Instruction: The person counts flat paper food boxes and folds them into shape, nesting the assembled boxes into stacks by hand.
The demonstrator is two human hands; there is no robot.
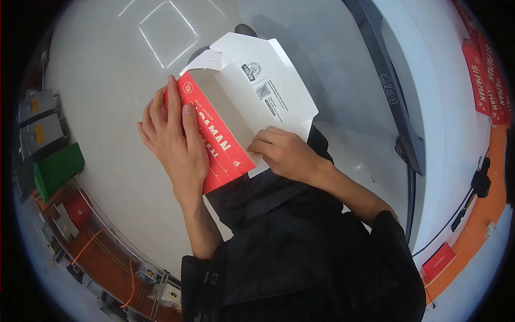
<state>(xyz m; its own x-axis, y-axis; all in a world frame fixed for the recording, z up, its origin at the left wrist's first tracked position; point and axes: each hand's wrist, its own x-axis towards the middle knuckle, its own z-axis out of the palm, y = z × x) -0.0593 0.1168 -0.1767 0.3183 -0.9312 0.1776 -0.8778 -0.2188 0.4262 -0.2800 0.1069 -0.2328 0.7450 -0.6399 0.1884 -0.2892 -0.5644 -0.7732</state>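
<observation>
Here's the open carton (228, 137), long axis slanting upper-left to lower-right. Left hand (179, 131) lies open-fingered against its red side; right hand (287, 155) pinches its near end.

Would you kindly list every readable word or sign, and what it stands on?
"SPICY CHICKEN", "PAMAN" (partly covered): red side of carton
"SI PAMAN": red box, right edge
"GEA": dark frame
Too small or blurred: white flap's fine print, yellow labels, sleeve letters.

Likely takeaway-food shop: "Spicy Chicken" box (214, 140), more red cartons (476, 78), glossy floor (115, 115).
</observation>
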